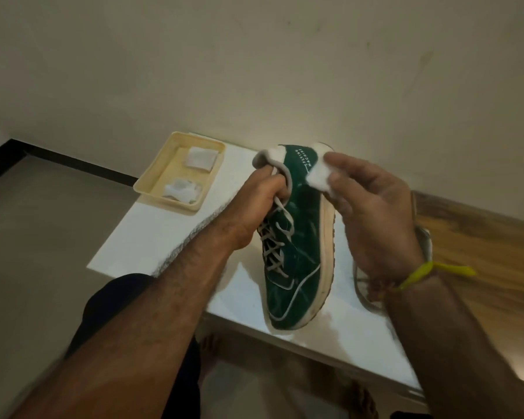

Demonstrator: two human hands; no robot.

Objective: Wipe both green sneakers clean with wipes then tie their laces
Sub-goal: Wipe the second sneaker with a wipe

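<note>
While the left hand (256, 195) grips the green sneaker (297, 237) by its collar, fingers hooked inside the opening near the heel, the right hand (372, 213) pinches a folded white wipe (319, 178) between thumb and fingertips and presses it against the upper's outer side, just below the printed lettering at the heel. The shoe is held tilted between the two hands, sole edge turned toward the right hand, toe pointing back toward the person and apparently resting on or hovering just above the white tabletop (152, 225). Its laces (274, 243) hang loose and untied. Beyond the left hand a cream tray (152, 176) holds two more wipes (198, 157). Under the right wrist, a pale sole and lace suggest the second sneaker (360, 285), though most of it is hidden. The green suede shows pale streaks along the side, so the wiping looks far from finished. To do this step well, the left hand should keep the collar braced firmly so the shoe does not twist, while the right draws the wipe in long strokes from heel to toe, refolding to a clean face as it soils, then works along the cream midsole (327, 255), where grime seems heaviest near the toe.
</note>
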